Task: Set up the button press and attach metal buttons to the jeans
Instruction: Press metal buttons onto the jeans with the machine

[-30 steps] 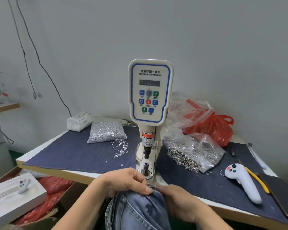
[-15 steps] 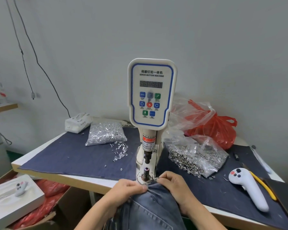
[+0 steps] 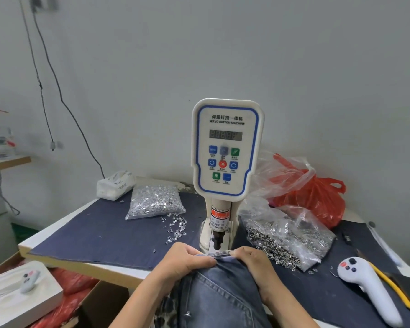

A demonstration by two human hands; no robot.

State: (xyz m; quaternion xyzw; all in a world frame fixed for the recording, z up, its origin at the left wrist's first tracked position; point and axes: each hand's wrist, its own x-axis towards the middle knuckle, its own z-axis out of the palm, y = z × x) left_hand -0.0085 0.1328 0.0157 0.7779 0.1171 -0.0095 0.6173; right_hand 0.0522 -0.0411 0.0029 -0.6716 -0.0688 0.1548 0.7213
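Jeans (image 3: 219, 297) waistband under button press (image 3: 225, 162), pinched between left hand (image 3: 187, 261), right hand (image 3: 252, 262)

cream button press (image 3: 226, 147) with blue trim, faded blue jeans (image 3: 219, 294) at 6 o'clock, navy cloth (image 3: 100, 233), red bag (image 3: 317, 200) at 3, yellow-handled tool (image 3: 393, 288).

one head-worn wide-angle view, looking forward and slightly down across the table (image 3: 85, 235), close above both hands, squarely facing the servo button machine (image 3: 226, 150).
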